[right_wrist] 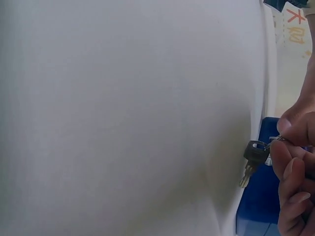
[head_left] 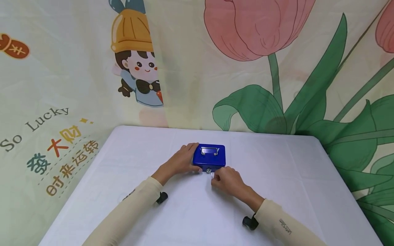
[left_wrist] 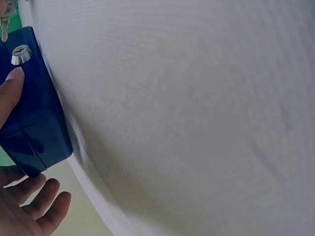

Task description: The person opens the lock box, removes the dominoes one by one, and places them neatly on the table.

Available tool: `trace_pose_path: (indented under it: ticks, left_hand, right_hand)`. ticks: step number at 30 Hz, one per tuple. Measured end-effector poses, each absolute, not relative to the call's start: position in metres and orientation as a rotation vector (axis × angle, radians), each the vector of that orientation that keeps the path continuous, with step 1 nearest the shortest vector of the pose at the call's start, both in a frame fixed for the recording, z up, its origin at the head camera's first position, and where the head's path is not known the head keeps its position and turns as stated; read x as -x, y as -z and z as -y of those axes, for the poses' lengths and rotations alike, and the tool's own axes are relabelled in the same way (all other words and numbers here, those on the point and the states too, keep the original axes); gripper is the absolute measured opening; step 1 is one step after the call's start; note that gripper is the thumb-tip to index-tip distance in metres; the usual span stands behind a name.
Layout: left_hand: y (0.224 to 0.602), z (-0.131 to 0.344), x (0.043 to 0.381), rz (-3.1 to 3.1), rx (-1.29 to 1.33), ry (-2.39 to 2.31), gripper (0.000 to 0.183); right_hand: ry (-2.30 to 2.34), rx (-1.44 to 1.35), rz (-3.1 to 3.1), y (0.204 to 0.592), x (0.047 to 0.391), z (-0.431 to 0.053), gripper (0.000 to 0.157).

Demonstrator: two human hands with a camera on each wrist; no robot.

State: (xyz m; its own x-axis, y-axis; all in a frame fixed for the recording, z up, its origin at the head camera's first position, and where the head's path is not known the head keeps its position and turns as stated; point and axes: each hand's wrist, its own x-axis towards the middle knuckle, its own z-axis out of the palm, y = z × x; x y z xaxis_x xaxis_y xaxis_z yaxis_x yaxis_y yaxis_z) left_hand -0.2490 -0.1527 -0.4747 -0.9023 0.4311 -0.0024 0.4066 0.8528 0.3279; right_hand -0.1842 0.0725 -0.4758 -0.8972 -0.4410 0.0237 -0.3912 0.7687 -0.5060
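A blue metal cash box [head_left: 201, 160] with a silver lid handle [head_left: 209, 151] sits on the white table, its lid down. My left hand [head_left: 183, 160] grips the box's left side, thumb [left_wrist: 14, 91] on the front face beside the round silver lock [left_wrist: 21, 55]. In front of the lock, my right hand [head_left: 228, 180] pinches a small key ring between thumb and fingertips. From the ring hangs a key with a dark head [right_wrist: 256, 153]. Another view of a key [left_wrist: 4, 28], at the left wrist, has it pointing down, apart from the lock.
White cloth covers the table [head_left: 191, 218], whose far edge lies just behind the box. Behind it hangs a printed backdrop [head_left: 184, 68] with tulips and a cartoon figure. A black wrist device [head_left: 250, 222] sits under each sleeve cuff.
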Motion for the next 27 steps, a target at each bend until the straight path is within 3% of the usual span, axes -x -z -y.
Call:
trace_pose_path:
  ticks: [20,27]
  left_hand:
    - [0.473,0.150,0.250,-2.932,-0.742,-0.494,0.110]
    - [0.472,0.151,0.247,-2.931,-0.688,-0.535,0.111]
  right_hand:
    - [0.803,0.663,-2.923,0.489,0.188,-0.061,0.024]
    - [0.765,0.708,-2.946,0.487,0.189,-0.054,0.018]
